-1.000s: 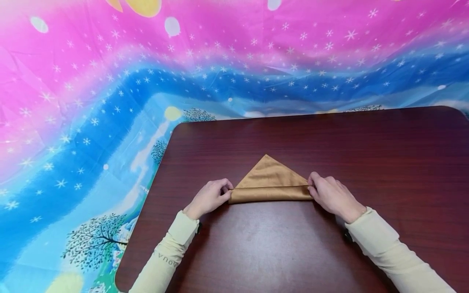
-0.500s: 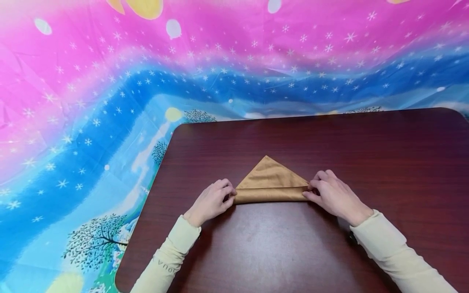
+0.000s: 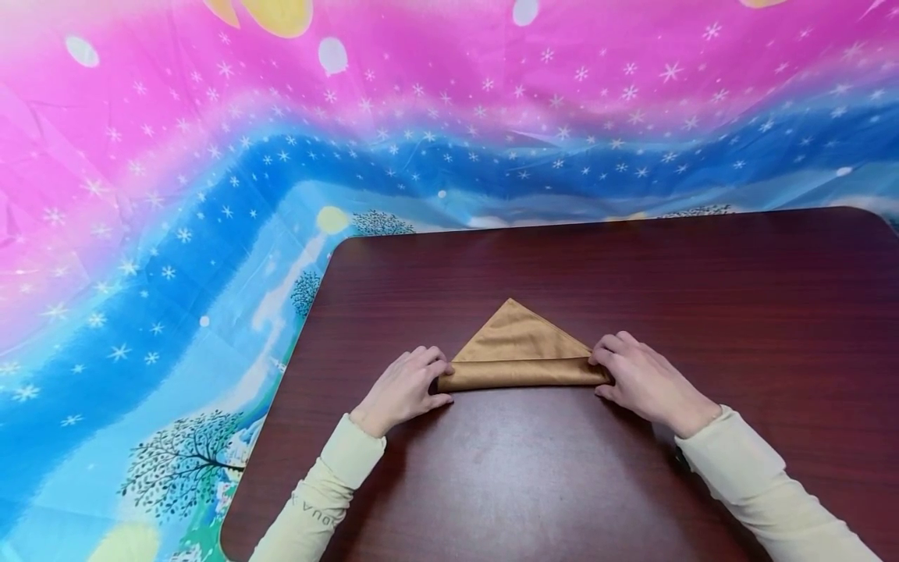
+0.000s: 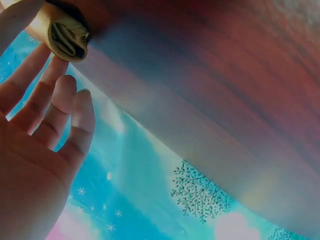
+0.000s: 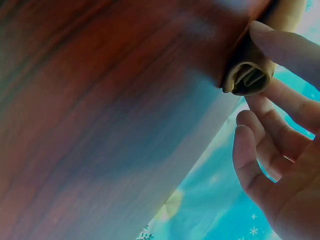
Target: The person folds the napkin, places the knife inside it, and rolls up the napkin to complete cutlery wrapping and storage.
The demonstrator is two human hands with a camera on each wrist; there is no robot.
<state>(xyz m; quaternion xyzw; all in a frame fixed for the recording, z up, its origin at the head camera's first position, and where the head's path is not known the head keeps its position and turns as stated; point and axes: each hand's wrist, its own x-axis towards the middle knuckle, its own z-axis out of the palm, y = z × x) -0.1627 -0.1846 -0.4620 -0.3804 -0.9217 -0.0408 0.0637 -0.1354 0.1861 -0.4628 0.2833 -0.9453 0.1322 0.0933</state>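
Note:
A gold-brown satin cloth napkin (image 3: 520, 332) lies on the table, its near part rolled into a tube and its far part a flat triangle pointing away. My left hand (image 3: 406, 390) holds the left end of the roll, thumb on the near side and fingers on the far side. At the other end, my right hand (image 3: 649, 382) grips the roll in the same way. Both wrist views show the rolled ends, the left end (image 4: 67, 40) and the right end (image 5: 247, 77), with layers coiled inside. The outer fingers of each hand stay off the cloth.
The dark red-brown wooden table (image 3: 702, 289) has rounded corners and a glossy reflection near the front. Behind it and to its left hangs a pink and blue backdrop (image 3: 211, 187) printed with snowflakes and trees.
Half a second ago both hands covered more of the roll's ends; now they sit slightly wider, with more of the tube showing. The thumbs have shifted to its near side. The triangle looks unchanged.

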